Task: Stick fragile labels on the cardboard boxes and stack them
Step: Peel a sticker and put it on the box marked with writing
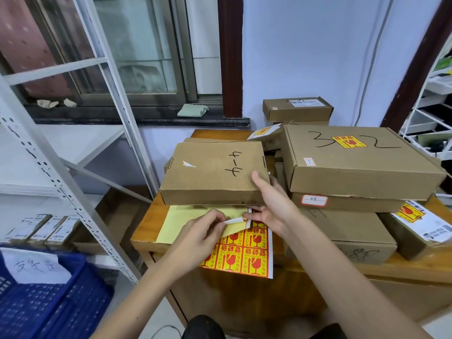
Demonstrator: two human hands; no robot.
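Nearest, a sheet of fragile labels [241, 250] hangs over the front edge of the wooden bench [144, 231], its red-and-yellow squares printed with a broken glass, arrows and Chinese characters. Its bare yellow backing [181, 221] runs leftward, almost to the bench's left edge. The left hand [195, 232] comes in from below with curled fingers and pinches the lifted corner of one label [234, 220], peeled up with its white underside showing. The right hand [271, 206] reaches across from the right, fingers pressing the sheet down just beside that corner, thumb raised against the near right corner of the cardboard box [215, 177]. That box lies across the top of the sheet and bears black handwriting and a torn white scrap.

To the right, a stack of boxes [342, 204] crowds the bench; the top one [354, 162] is marked "3 2" with a fragile label stuck between the digits. Left of the bench, a metal rack [73, 192] and a blue crate [49, 302] stand close by. Farther back, another box [297, 108] sits against the wall, beside a window sill [146, 118].
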